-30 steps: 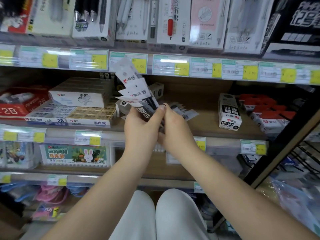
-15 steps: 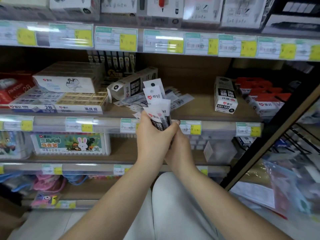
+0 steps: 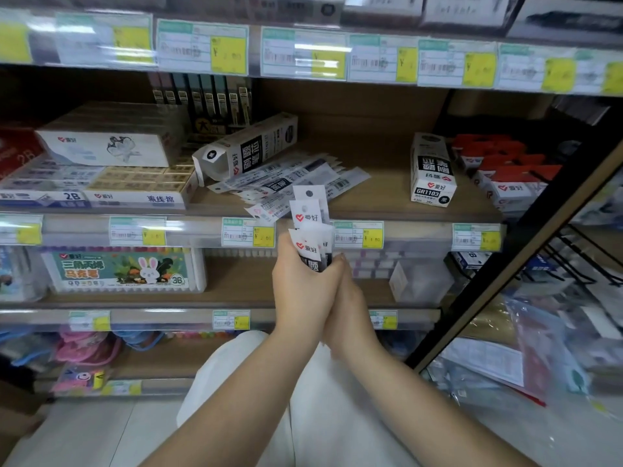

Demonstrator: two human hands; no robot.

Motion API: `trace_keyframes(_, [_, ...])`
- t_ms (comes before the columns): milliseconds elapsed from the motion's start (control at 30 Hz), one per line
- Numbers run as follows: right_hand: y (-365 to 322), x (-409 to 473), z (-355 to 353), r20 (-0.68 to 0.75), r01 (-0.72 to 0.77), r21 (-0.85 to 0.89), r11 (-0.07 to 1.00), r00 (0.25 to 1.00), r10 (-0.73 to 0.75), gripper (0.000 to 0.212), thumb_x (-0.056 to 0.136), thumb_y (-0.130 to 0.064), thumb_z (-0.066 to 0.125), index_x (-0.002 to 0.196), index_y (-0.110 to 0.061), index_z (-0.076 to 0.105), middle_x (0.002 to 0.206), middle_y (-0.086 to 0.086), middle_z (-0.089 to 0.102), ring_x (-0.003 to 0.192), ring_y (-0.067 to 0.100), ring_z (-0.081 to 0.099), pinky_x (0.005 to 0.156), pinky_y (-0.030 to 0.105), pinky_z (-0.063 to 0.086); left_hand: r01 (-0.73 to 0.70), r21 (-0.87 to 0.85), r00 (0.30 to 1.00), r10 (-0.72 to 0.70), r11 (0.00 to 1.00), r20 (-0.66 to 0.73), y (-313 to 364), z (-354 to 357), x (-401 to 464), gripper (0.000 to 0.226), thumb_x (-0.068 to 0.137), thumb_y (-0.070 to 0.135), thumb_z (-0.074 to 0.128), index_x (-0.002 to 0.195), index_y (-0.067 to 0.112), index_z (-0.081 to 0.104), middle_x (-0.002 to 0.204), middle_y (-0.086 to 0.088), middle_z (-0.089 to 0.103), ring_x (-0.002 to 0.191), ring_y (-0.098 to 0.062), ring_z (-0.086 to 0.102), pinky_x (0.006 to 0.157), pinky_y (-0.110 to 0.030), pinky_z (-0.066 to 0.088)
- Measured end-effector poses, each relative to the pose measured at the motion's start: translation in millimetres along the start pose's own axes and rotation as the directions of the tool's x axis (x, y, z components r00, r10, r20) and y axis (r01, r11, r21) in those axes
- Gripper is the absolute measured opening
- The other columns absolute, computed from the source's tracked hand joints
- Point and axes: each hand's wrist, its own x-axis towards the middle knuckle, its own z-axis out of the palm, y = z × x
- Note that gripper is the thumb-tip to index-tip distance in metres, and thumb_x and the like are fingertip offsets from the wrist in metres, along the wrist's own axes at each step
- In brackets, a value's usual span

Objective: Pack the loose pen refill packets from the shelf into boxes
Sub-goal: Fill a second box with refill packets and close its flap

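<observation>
I see a bunch of pen refill packets (image 3: 312, 227) standing upright in front of the shelf edge, their white tops fanned a little and their dark lower ends buried in my grip. My left hand (image 3: 303, 291) is wrapped around the bunch from the left, fingers curled tight on it. My right hand (image 3: 350, 315) presses against the left from the right side, its fingertips (image 3: 340, 259) touching the packets' lower end; I count both hands as closed on the bunch.

Just behind and above the bunch, more loose packets (image 3: 290, 180) lie scattered flat on the wooden shelf (image 3: 387, 197), overlapping one another in a rough pile. At the pile's left end a white and black box (image 3: 246, 150) lies tipped on its side with its open flap facing me, touching the packets. Well to the right, a second box (image 3: 433, 171) of the same kind stands upright on the same shelf, apart from the pile, with red boxes (image 3: 505, 170) stacked just beside it further right.

To the left of the tipped box sit flat cartons (image 3: 101, 170) stacked in layers. Price labels (image 3: 247, 232) with yellow patches run along the shelf rail. On the shelf below, a box with a rabbit picture (image 3: 124, 269) rests at the left. My pale trousers (image 3: 256, 399) show beneath my forearms.
</observation>
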Motion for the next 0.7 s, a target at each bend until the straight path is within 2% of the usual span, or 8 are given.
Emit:
trace_keyframes(100, [0,-1,-7,0.082,-0.053,0.038,0.998,0.995,0.050,0.040,0.084,-0.008,0.060,0.118,-0.011,0.040,0.090,-0.011,0.058,0.086,0.017,0.062,0.056,0.011,0.041,0.003,0.010,1.000,-0.003,1.000,0.010,-3,0,-1,0.033,0.074,0.016,0.071,0.086,0.031,0.044,0.078,0.014,0.059,0.066,0.016,0.052,0.052,-0.002,0.038])
trace_keyframes(167, [-1,6,-19,0.227,-0.024,-0.065,0.998,0.973,0.038,0.058,0.072,-0.014,0.072,0.117,-0.017,0.035,0.088,-0.018,0.053,0.087,0.013,0.061,0.054,0.007,0.039,-0.006,0.018,1.000,0.006,1.000,0.005,-6,-2,2,0.029,0.075,0.014,0.070,0.090,0.026,0.047,0.077,0.013,0.058,0.065,0.012,0.053,0.052,-0.004,0.038])
trace_keyframes(233, [-2,16,-41,0.387,0.006,-0.168,0.986,0.920,0.060,0.076,0.066,-0.019,0.078,0.127,-0.023,0.033,0.108,-0.017,0.051,0.102,0.005,0.054,0.071,0.008,0.041,-0.010,0.017,1.000,0.010,1.000,0.001,-8,-4,6,0.029,0.075,0.013,0.069,0.095,0.021,0.050,0.077,0.012,0.058,0.064,0.008,0.054,0.052,-0.005,0.038])
trace_keyframes(300, [-9,28,-69,0.463,0.009,-0.235,0.972,0.880,0.104,0.080,0.071,-0.017,0.073,0.137,-0.028,0.029,0.127,-0.015,0.045,0.119,0.006,0.047,0.094,0.021,0.043,-0.005,-0.003,1.000,0.005,1.000,0.014,-10,-6,8,0.031,0.076,0.013,0.069,0.100,0.019,0.052,0.079,0.012,0.059,0.063,0.011,0.054,0.051,-0.004,0.038])
trace_keyframes(400, [-34,41,-98,0.395,-0.001,-0.069,0.998,0.918,0.028,0.070,0.077,-0.015,0.069,0.134,-0.033,0.032,0.134,-0.012,0.047,0.127,0.007,0.042,0.106,0.036,0.037,-0.020,-0.032,0.998,0.021,0.999,0.055,-9,-4,4,0.032,0.077,0.013,0.069,0.101,0.026,0.052,0.082,0.013,0.061,0.067,0.011,0.055,0.053,-0.004,0.039])
trace_keyframes(500, [-61,44,-92,0.359,0.033,0.182,0.983,0.928,-0.097,0.077,0.065,-0.029,0.075,0.130,-0.037,0.034,0.127,-0.014,0.052,0.123,0.003,0.046,0.103,0.031,0.040,-0.042,-0.062,0.994,0.049,0.997,0.102,-6,-1,-3,0.032,0.079,0.009,0.068,0.098,0.031,0.054,0.078,0.015,0.061,0.067,0.013,0.056,0.054,-0.003,0.041])
trace_keyframes(600, [-67,47,-73,0.324,0.098,0.112,0.989,0.937,-0.130,0.082,0.064,-0.032,0.082,0.133,-0.036,0.037,0.127,-0.010,0.055,0.119,0.005,0.051,0.102,0.038,0.043,-0.051,-0.057,0.990,0.058,0.997,0.128,-8,2,-8,0.032,0.079,0.006,0.066,0.091,0.034,0.054,0.073,0.014,0.061,0.060,0.013,0.056,0.050,-0.005,0.041])
trace_keyframes(700, [-61,45,-60,0.316,0.089,0.129,0.988,0.940,-0.126,0.065,0.070,-0.022,0.079,0.125,-0.033,0.046,0.106,-0.008,0.068,0.107,0.008,0.061,0.098,0.043,0.046,-0.009,-0.072,0.990,0.020,0.997,0.143,-19,5,-14,0.029,0.076,0.005,0.068,0.094,0.025,0.059,0.073,0.007,0.066,0.059,0.005,0.060,0.049,-0.008,0.043])
